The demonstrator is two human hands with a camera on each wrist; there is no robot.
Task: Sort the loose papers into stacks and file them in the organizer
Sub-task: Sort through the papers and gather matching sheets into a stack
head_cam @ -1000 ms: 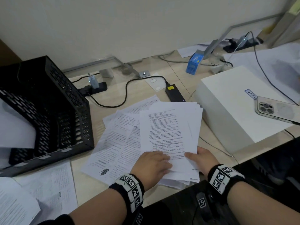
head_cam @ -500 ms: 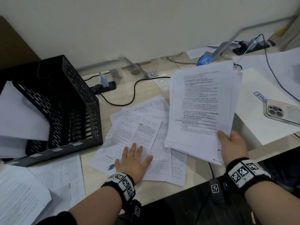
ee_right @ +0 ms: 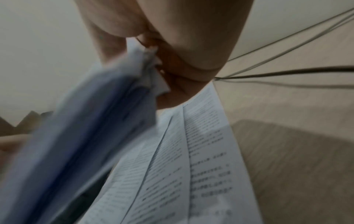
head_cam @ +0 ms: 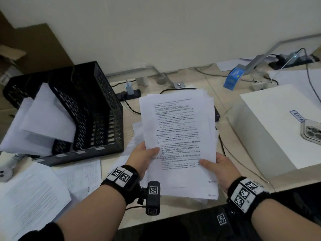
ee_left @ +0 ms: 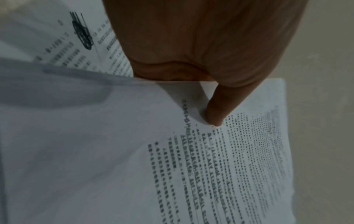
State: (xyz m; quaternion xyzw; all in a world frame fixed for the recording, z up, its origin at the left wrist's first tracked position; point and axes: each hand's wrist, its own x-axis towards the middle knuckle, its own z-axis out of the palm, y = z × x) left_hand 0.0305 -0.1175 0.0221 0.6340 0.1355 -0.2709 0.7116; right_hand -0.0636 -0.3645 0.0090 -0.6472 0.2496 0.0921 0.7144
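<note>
I hold a stack of printed white papers (head_cam: 178, 136) above the desk, tilted toward me. My left hand (head_cam: 144, 155) grips its lower left edge with the thumb on the top sheet (ee_left: 239, 151). My right hand (head_cam: 215, 164) grips the lower right edge, thumb on top; the right wrist view shows the stack's blurred edge (ee_right: 95, 121) pinched between thumb and fingers. More loose sheets (head_cam: 137, 136) lie on the desk under the stack. The black mesh organizer (head_cam: 90, 115) stands to the left, with white papers (head_cam: 45, 119) in its left compartments.
A white box (head_cam: 271, 126) with a phone (head_cam: 312, 131) on top stands at the right. Printed sheets (head_cam: 34, 193) lie at the front left. Cables, a power strip (head_cam: 128, 93), a blue carton (head_cam: 233, 78) and a lamp base line the back wall.
My right hand lifted the stack off the desk, then swung it back to centre. My left hand left the sheets lying on the desk and now grips the stack's left edge.
</note>
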